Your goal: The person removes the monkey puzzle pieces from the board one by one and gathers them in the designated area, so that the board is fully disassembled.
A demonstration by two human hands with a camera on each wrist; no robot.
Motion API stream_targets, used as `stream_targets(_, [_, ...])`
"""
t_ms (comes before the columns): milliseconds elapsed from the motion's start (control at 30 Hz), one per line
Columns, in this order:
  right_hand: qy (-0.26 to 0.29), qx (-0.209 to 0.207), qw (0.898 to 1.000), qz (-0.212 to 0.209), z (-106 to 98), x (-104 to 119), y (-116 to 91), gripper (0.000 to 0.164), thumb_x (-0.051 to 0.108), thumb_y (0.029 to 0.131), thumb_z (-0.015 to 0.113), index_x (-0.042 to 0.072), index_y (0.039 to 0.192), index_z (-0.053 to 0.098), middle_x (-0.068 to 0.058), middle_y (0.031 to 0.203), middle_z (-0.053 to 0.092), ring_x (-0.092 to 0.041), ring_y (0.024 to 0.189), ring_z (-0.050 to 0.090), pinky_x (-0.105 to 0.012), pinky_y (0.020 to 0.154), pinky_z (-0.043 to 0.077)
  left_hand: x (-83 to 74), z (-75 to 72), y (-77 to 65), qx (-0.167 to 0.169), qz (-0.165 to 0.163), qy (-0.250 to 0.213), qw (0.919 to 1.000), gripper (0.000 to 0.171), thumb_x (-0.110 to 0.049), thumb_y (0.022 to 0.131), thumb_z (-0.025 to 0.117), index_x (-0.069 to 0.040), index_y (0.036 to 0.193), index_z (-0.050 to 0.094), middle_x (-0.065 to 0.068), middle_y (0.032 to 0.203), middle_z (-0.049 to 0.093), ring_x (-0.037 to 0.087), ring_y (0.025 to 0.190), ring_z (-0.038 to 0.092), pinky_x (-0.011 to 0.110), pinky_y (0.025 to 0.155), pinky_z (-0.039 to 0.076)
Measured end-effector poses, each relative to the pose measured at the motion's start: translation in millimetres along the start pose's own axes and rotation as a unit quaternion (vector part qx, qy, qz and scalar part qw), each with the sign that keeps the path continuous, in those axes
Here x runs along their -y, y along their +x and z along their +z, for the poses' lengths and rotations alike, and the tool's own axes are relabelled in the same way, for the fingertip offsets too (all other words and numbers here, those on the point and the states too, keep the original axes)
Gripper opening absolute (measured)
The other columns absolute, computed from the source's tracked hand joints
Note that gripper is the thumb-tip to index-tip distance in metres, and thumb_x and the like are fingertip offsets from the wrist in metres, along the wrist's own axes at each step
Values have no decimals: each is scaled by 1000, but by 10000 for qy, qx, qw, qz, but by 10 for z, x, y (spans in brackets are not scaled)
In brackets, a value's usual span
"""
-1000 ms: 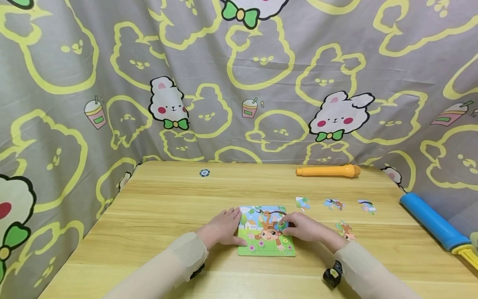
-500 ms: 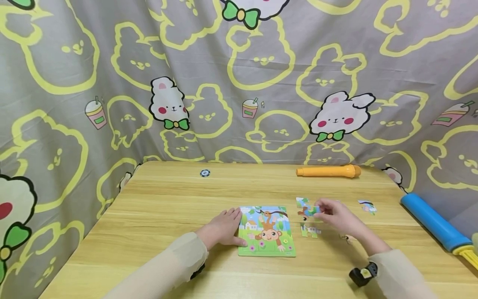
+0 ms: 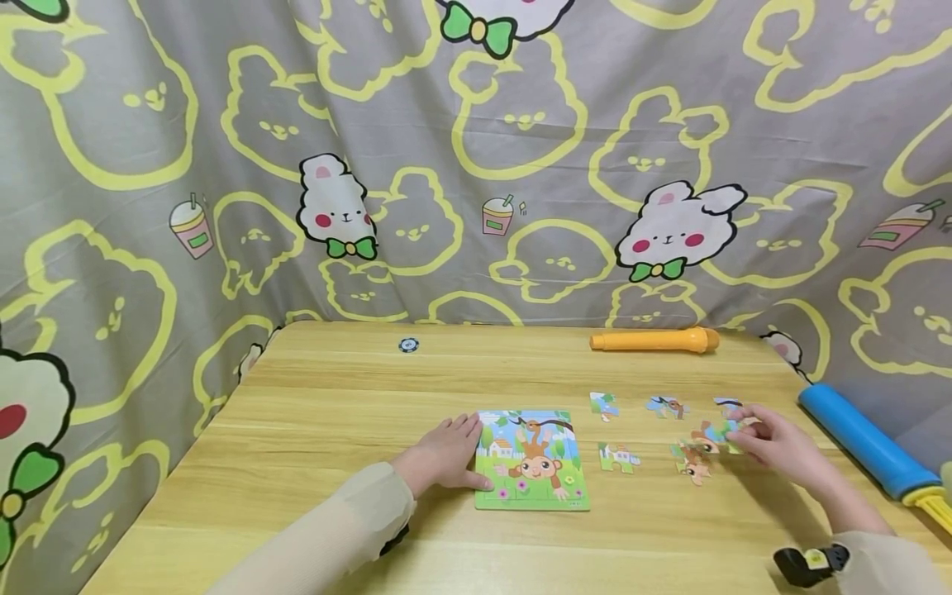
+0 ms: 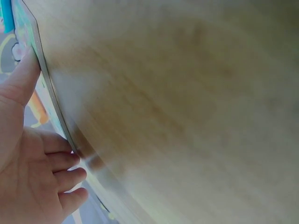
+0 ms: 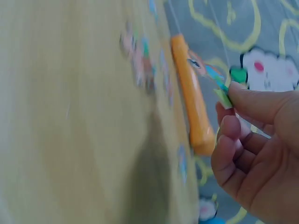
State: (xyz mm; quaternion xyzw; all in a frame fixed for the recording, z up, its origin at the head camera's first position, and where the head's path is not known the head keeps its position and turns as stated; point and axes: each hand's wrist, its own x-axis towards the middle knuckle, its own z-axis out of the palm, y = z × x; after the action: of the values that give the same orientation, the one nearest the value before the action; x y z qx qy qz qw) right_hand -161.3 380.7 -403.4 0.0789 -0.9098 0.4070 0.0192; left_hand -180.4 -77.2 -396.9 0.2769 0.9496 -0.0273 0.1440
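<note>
A square jigsaw board (image 3: 521, 503) with a monkey picture lies on the table. My left hand (image 3: 446, 453) rests at its left side, thumb over the near left corner and fingers along the edge. In the left wrist view, the thumb and extended fingers touch the board's rim (image 4: 51, 95). Off to the right, my right hand (image 3: 781, 446) pinches a jigsaw piece (image 3: 708, 438) between thumb and fingers, above the table. The right wrist view shows that piece (image 5: 198, 64) jutting from the fingertips. Below it lies another monkey piece (image 3: 693, 471), partly covered in the head view.
More loose pieces lie right of the board, including a house piece (image 3: 616, 457) and a branch piece (image 3: 667, 406). An orange toy microphone (image 3: 654, 340) and a round chip (image 3: 408, 345) lie farther back. A blue tube (image 3: 863, 442) lies at the right edge.
My right hand has left the board's right side and moved rightward over the loose pieces, carrying the pinched jigsaw piece. The house piece came into view. My left hand has stayed put.
</note>
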Motion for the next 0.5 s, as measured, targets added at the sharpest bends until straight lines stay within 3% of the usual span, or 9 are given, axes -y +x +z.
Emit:
stream_targets(233, [290,375,9965,688,-169,-326,-140,22,9,93,55,-9,102,45,-3,60,45,-13,47,40,-28,43,36,-2,-13,-13,-8,-7,-31,10000,92,-62,80,55,0,143,29,13,148,24,27,135,22,39,109,20])
stream_targets(500, [-530,554,9882,1330,-313,-481,-161,38,19,94,55,-15,110,49,-6,79,58,-17,63,52,-30,55,47,-2,-4,-9,2,-9,-13,10000,92,-62,80,55,0,143,29,13,148,24,27,135,22,38,109,19])
